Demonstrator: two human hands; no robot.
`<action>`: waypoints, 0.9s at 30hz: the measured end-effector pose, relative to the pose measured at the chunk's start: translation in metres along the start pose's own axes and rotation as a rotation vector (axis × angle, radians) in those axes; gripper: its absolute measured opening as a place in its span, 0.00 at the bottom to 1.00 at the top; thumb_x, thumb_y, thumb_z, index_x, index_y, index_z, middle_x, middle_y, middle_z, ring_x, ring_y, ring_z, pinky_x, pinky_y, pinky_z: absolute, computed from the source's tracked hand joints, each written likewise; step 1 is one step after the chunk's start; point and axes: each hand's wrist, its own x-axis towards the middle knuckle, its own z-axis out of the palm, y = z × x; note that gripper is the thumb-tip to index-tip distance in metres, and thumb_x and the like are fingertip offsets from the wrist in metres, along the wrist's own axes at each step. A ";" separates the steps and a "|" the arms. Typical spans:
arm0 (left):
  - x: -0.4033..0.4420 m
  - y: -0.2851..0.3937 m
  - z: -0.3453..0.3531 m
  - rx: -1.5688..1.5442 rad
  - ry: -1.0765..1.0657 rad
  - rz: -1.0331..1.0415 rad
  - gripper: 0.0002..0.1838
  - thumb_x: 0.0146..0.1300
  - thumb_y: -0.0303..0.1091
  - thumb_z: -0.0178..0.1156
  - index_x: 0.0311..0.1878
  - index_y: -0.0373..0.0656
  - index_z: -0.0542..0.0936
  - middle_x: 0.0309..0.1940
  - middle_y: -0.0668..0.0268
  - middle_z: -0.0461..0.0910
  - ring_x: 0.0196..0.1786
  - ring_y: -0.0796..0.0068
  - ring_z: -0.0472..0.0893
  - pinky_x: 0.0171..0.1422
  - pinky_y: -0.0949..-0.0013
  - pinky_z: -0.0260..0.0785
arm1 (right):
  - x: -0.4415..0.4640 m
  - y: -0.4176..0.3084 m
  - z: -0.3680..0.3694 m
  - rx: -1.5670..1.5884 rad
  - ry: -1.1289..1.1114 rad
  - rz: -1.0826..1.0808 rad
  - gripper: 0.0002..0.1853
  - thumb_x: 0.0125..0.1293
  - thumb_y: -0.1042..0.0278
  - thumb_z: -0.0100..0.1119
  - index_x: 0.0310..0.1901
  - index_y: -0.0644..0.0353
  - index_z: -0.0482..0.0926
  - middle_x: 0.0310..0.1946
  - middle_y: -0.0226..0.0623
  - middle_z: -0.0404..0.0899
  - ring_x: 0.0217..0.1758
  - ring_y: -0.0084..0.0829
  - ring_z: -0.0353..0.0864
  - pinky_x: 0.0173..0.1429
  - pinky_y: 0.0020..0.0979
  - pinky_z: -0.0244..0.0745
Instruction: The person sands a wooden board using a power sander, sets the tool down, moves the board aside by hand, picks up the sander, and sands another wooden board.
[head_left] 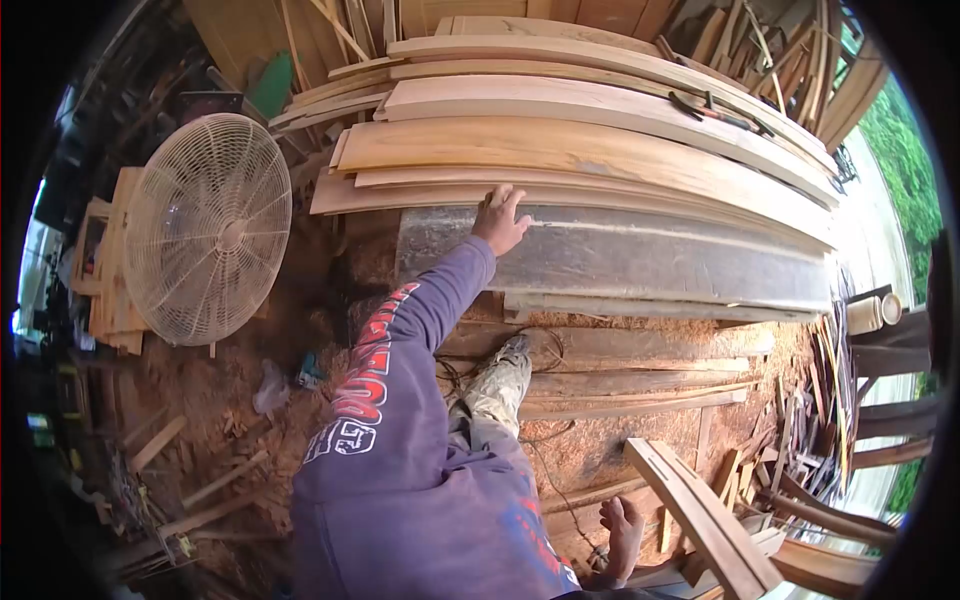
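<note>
My left hand reaches forward to the near edge of a stack of pale boards. Its fingers are bent and apart from the thumb, touching the edge, with no object visibly gripped. Just below the hand lies a dark, dusty flat surface. My right hand hangs low on the right, beside my body, its fingers loosely bent and apart with nothing in them. Nearest to it are pieces of wood leaning at a slant. A clamp-like tool with a dark and orange handle rests on the boards at the back right.
A large round fan stands at the left. Planks lie on the sawdust-covered floor near my foot, with a thin cable nearby. Wood scraps are piled at the right, and a teal tool sits at the left.
</note>
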 end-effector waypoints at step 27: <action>0.191 0.022 0.019 0.506 -0.725 0.105 0.62 0.48 0.59 0.80 0.83 0.50 0.57 0.81 0.39 0.50 0.82 0.35 0.53 0.84 0.40 0.49 | 0.479 -0.527 -0.015 -1.531 -0.067 -1.110 0.60 0.51 0.62 0.79 0.83 0.50 0.50 0.81 0.63 0.47 0.85 0.61 0.47 0.84 0.60 0.50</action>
